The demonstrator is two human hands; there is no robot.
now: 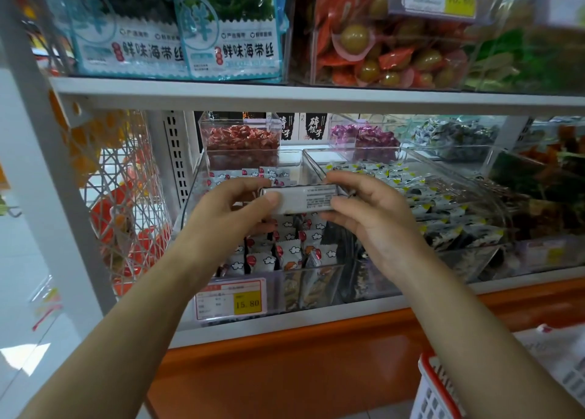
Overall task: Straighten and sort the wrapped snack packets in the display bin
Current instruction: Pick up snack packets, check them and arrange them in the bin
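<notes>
A clear display bin (311, 271) on the lower shelf holds many small white snack packets (286, 251) printed with clouds and red dots, standing in rough rows. Above the bin, both hands hold a stack of the white packets (300, 199) with printed backs facing me. My left hand (232, 205) grips the stack's left end, thumb in front. My right hand (364, 208) grips its right end, fingers curled over the top.
A neighbouring clear bin (408, 156) to the right holds black-and-yellow packets (443, 203). Behind stand boxes of red sweets (242, 140) and purple sweets (364, 135). A price tag (232, 298) hangs on the bin front. A red-rimmed basket (438, 390) sits low right. A shelf board (285, 94) runs overhead.
</notes>
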